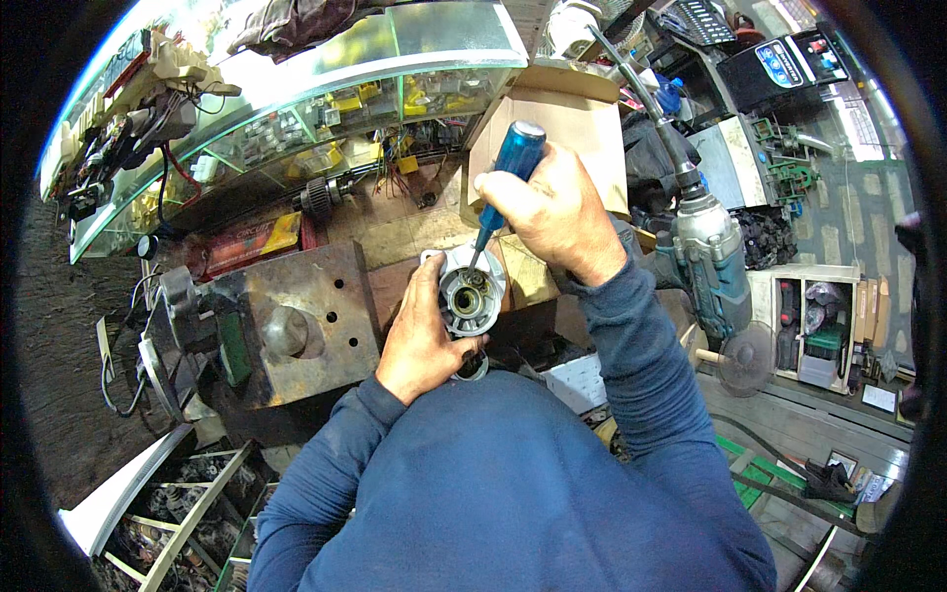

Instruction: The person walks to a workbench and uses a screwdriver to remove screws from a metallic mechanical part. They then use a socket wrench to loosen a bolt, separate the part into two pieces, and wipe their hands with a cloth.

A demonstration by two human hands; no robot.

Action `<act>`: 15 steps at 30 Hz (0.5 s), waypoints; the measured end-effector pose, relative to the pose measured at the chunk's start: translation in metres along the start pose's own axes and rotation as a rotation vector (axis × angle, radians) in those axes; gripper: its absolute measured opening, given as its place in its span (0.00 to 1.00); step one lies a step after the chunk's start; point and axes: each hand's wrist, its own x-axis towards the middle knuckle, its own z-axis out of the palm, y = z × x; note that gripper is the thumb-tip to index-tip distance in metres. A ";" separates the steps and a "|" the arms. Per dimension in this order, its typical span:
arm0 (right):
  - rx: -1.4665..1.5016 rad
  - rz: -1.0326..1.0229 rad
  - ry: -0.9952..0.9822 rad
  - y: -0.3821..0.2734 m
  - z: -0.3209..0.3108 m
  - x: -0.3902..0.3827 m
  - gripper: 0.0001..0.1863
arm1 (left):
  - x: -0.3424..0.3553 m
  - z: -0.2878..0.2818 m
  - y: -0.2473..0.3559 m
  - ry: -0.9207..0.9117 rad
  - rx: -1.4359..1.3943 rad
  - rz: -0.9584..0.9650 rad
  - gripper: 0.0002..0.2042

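My right hand is wrapped round the blue handle of a screwdriver, which points down and slightly left. Its tip reaches the inside of a round, silver-grey metal housing, near the far side of the opening. A ring-shaped bore and several ribs show within the housing. My left hand grips that housing from its left side, fingers along the far rim and thumb at the near edge. Below the thumb, close to my body, a second metal ring shows in part.
Left of my hands sits a steel plate with holes and a vise-like block. An open cardboard box stands beyond my right hand. A glass case of small parts runs along the far side. At right hangs a teal power tool.
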 end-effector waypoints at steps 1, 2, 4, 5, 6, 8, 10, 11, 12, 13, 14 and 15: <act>0.032 -0.014 0.040 0.002 0.000 0.000 0.19 | -0.001 0.000 0.000 0.004 0.006 0.001 0.59; 0.006 0.008 0.009 0.005 -0.001 0.001 0.19 | -0.001 0.001 -0.001 0.006 0.011 0.004 0.59; -0.056 0.040 -0.058 0.012 -0.002 0.005 0.18 | -0.001 0.002 -0.002 0.011 0.026 0.017 0.59; -0.041 0.046 -0.068 0.015 -0.002 0.007 0.18 | -0.001 0.003 -0.002 0.017 0.034 0.022 0.59; -0.032 0.040 -0.084 0.017 -0.002 0.010 0.18 | -0.001 0.003 -0.001 0.016 0.035 0.016 0.59; 0.005 0.048 -0.126 0.021 -0.001 0.016 0.18 | -0.002 0.003 -0.001 0.022 0.033 0.010 0.59; 0.025 0.119 -0.179 0.020 0.002 0.019 0.18 | -0.001 0.003 0.001 0.023 0.045 0.014 0.57; 0.037 0.071 -0.175 0.019 0.003 0.020 0.18 | -0.001 0.002 0.001 0.018 0.044 0.007 0.57; 0.013 0.060 -0.180 0.017 0.004 0.019 0.18 | -0.001 0.002 0.002 0.021 0.031 0.009 0.57; -0.012 0.023 -0.185 0.015 0.004 0.018 0.19 | -0.001 0.001 0.002 0.017 0.012 -0.004 0.57; -0.115 -0.110 -0.179 0.012 0.004 0.015 0.18 | -0.001 0.000 0.002 0.016 -0.006 -0.017 0.57; -0.105 -0.125 -0.150 0.009 0.004 0.014 0.18 | -0.001 -0.001 0.003 0.007 -0.015 -0.030 0.57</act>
